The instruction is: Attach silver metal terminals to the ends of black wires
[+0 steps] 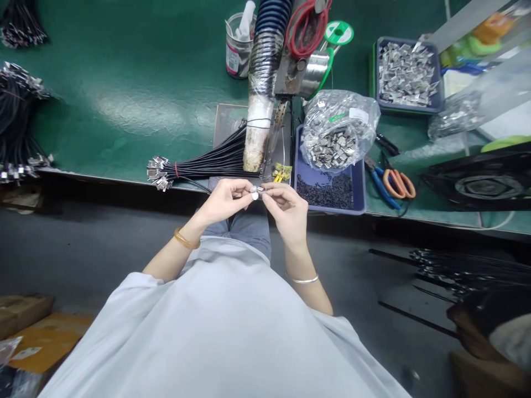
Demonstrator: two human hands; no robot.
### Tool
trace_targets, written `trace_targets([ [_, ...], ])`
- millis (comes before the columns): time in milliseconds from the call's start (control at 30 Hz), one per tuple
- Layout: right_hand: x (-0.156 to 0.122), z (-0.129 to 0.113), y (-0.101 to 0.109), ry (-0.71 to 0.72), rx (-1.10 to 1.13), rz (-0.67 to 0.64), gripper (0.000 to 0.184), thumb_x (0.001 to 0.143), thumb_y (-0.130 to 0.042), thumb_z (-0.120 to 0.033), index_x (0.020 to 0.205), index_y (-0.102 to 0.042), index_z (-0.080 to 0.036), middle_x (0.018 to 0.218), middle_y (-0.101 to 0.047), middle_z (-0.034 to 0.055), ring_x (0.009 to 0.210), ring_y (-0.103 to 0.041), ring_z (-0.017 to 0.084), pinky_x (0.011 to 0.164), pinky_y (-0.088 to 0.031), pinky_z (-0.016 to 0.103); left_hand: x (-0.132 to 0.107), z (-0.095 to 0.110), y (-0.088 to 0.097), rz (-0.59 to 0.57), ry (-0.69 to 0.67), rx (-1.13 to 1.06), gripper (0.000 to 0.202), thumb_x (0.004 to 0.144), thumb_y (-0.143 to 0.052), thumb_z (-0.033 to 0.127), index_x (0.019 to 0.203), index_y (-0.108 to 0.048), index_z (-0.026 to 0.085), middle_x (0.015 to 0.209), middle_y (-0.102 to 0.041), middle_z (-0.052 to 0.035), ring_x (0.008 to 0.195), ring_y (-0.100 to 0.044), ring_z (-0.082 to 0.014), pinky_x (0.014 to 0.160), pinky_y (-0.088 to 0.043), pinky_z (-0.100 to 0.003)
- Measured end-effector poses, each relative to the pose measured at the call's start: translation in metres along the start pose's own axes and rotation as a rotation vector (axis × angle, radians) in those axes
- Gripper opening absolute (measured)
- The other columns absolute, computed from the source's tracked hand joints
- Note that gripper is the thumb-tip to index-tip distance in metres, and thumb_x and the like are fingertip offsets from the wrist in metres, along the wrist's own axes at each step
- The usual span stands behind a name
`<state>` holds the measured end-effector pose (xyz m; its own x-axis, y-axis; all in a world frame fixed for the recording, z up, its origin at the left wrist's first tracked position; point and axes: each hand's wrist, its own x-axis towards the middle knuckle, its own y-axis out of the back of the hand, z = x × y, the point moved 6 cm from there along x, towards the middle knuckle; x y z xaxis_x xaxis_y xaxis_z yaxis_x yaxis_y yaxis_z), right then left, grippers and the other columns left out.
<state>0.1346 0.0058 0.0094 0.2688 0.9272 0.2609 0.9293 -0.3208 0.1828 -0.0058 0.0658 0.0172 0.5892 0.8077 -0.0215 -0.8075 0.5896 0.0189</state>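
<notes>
The connector [260, 189], fingertip-pinched by left hand [224, 200] and right hand [290, 207], is judged light, stiff and best held edgewise.

black cables [211, 159], green table [124, 72]

Cool light leaves pale glare on the green surface [124, 83] and glints on the plastic bag [332, 108]; the floor [103, 237] lies dim. Outer edges look stretched and soft; detail between the hands [224, 202] blurs.
</notes>
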Motion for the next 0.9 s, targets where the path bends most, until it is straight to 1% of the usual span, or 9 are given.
trace_targets([
  [67,-0.002,-0.006,-0.001,0.061,-0.050,0.024,0.007,0.087,-0.070,-0.019,0.081,-0.072,-0.022,0.097,-0.077,0.0039,0.088,-0.075,0.016,0.072,-0.063,0.027,-0.001,0.000,0.000,0.022,-0.009,0.001,0.017,0.077,-0.070,0.027,0.071,-0.065,0.013,0.060,-0.059,0.0017,0.053,-0.050,-0.0056,0.054,-0.042,-0.018],
  [167,-0.007,-0.021,0.000,0.237,-0.228,0.089,0.009,0.088,-0.068,-0.015,0.085,-0.072,-0.022,0.098,-0.077,0.0043,0.092,-0.075,0.017,0.081,-0.064,0.032,0.000,-0.004,0.000,0.046,0.009,-0.039,0.021,0.077,-0.073,0.032,0.073,-0.063,0.014,0.059,-0.057,0.0027,0.052,-0.051,-0.0064,0.054,-0.043,-0.018],
  [267,-0.014,-0.031,0.001,0.379,-0.342,0.141,0.012,0.089,-0.068,-0.012,0.090,-0.072,-0.023,0.099,-0.078,0.0049,0.094,-0.075,0.017,0.088,-0.062,0.034,0.001,-0.008,0.000,0.062,0.042,-0.086,0.027,0.076,-0.075,0.038,0.073,-0.062,0.014,0.054,-0.053,0.0038,0.047,-0.047,-0.0063,0.049,-0.038,-0.019],
  [400,-0.017,-0.032,0.008,0.396,-0.269,0.221,0.016,0.094,-0.060,-0.011,0.098,-0.069,-0.023,0.101,-0.078,0.0049,0.097,-0.075,0.017,0.087,-0.063,0.035,0.002,-0.007,-0.001,0.034,0.053,-0.073,0.022,0.076,-0.071,0.032,0.070,-0.064,0.012,0.051,-0.043,0.0059,0.046,-0.034,-0.0043,0.047,-0.026,-0.020],
  [500,-0.014,-0.032,0.005,0.379,-0.229,0.163,0.013,0.095,-0.059,-0.012,0.095,-0.067,-0.023,0.101,-0.078,0.0046,0.095,-0.076,0.017,0.081,-0.063,0.033,0.003,-0.003,-0.003,0.002,0.022,-0.022,0.016,0.074,-0.065,0.027,0.068,-0.066,0.011,0.051,-0.037,0.0071,0.049,-0.027,-0.0042,0.049,-0.021,-0.021],
  [600,-0.010,-0.034,0.003,0.386,-0.281,0.139,0.011,0.092,-0.064,-0.012,0.089,-0.066,-0.023,0.096,-0.078,0.0031,0.090,-0.076,0.016,0.076,-0.063,0.030,0.004,-0.001,-0.006,-0.006,0.007,0.014,0.014,0.072,-0.062,0.025,0.064,-0.063,0.012,0.052,-0.034,0.0074,0.051,-0.024,-0.0048,0.051,-0.018,-0.022],
  [700,-0.010,-0.042,0.006,0.472,-0.366,0.209,0.013,0.088,-0.070,-0.011,0.089,-0.068,-0.023,0.092,-0.078,0.0015,0.085,-0.076,0.016,0.077,-0.063,0.030,0.005,-0.003,-0.006,0.024,0.028,0.006,0.014,0.070,-0.063,0.025,0.063,-0.059,0.014,0.052,-0.030,0.0083,0.051,-0.023,-0.0052,0.052,-0.017,-0.023],
  [800,-0.012,-0.045,0.003,0.558,-0.428,0.175,0.015,0.089,-0.070,-0.012,0.093,-0.071,-0.026,0.094,-0.079,0.0014,0.085,-0.077,0.017,0.079,-0.063,0.031,0.007,-0.006,-0.005,0.049,0.060,-0.036,0.018,0.070,-0.065,0.030,0.063,-0.059,0.015,0.051,-0.032,0.0080,0.051,-0.024,-0.0056,0.052,-0.018,-0.023],
  [900,-0.012,-0.037,0.003,0.478,-0.394,0.160,0.010,0.093,-0.065,-0.016,0.094,-0.070,-0.025,0.095,-0.079,0.0032,0.087,-0.077,0.018,0.077,-0.064,0.032,0.008,-0.007,-0.005,0.073,0.080,-0.081,0.023,0.070,-0.065,0.035,0.063,-0.061,0.015,0.051,-0.034,0.0071,0.051,-0.024,-0.0057,0.052,-0.019,-0.023],
])
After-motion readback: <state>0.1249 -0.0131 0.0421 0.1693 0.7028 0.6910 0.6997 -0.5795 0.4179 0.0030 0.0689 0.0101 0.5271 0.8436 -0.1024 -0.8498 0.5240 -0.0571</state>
